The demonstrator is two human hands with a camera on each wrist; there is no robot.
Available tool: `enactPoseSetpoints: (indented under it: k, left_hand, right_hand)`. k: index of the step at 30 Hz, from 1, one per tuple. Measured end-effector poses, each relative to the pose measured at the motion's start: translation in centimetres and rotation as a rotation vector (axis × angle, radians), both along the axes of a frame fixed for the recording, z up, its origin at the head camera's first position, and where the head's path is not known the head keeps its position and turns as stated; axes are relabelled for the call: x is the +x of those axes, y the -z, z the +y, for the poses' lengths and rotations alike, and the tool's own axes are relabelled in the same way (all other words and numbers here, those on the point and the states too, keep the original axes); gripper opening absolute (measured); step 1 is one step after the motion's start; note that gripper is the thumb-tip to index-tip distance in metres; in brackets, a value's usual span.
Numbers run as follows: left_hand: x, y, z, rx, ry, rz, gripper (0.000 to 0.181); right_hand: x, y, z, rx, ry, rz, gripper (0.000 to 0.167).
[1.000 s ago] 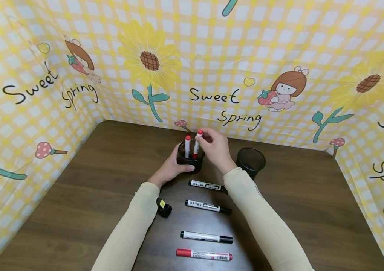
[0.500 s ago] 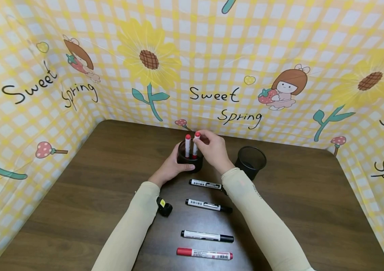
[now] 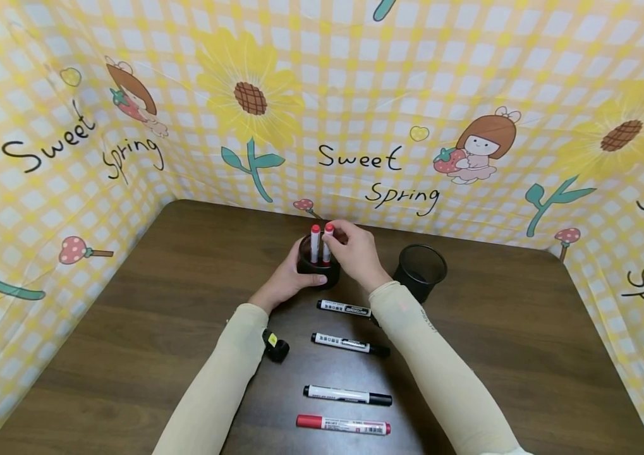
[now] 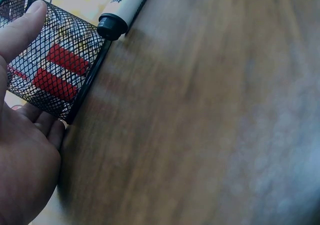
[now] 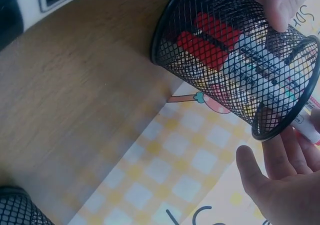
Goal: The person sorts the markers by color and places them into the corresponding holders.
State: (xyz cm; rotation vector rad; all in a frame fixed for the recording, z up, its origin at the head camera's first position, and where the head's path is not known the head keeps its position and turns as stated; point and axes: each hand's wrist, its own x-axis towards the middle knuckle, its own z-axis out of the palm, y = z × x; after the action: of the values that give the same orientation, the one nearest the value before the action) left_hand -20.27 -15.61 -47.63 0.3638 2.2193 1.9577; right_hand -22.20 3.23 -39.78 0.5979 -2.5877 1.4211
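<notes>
A black mesh pen cup (image 3: 320, 275) stands near the back of the table, with my left hand (image 3: 283, 282) holding it round the side, thumb across the front. Two red-capped whiteboard markers stand in it; their red cap ends show through the mesh at the bottom (image 4: 56, 85). My right hand (image 3: 358, 253) is over the cup's right rim, and its thumb and fingers pinch the upper end of the right-hand marker (image 3: 328, 228). The left marker (image 3: 315, 243) stands upright, untouched by the right hand. In the right wrist view both markers lie side by side inside the mesh (image 5: 250, 67).
A second black mesh cup (image 3: 421, 273) stands to the right, beyond the right forearm. In front lie black markers (image 3: 350, 344), (image 3: 347, 395) and another (image 3: 344, 308) partly hidden by the right sleeve. A red marker (image 3: 343, 424) lies nearest. Patterned cloth (image 3: 378, 189) walls the table's back.
My right hand has moved slightly left and down, lowering the pinched marker further into the cup and bringing it more upright beside the other. The left hand keeps its hold.
</notes>
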Motion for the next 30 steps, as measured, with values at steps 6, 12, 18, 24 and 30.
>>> enactPoseSetpoints:
  k: [6,12,18,24,30]
  left_hand:
    - [-0.1,0.7,-0.1,-0.01,-0.007,0.031,0.095]
    - [0.0,0.5,-0.1,0.0,-0.002,0.037,0.093]
    - [0.1,0.1,0.0,-0.003,0.0,0.025,0.095]
    - [1.2,-2.3,0.1,0.002,0.016,0.003,0.094]
    - [1.6,-3.2,0.2,-0.008,0.011,0.0,0.093]
  right_hand:
    - [0.0,0.0,-0.1,-0.004,-0.002,0.009,0.02]
    - [-0.1,0.1,-0.2,-0.004,-0.005,0.016,0.021]
    - [-0.2,-0.1,-0.4,0.002,-0.009,0.019,0.025]
    - [-0.3,-0.2,-0.6,0.012,-0.006,0.013,0.025]
    - [-0.5,-0.3,-0.8,0.021,-0.009,-0.003,0.029]
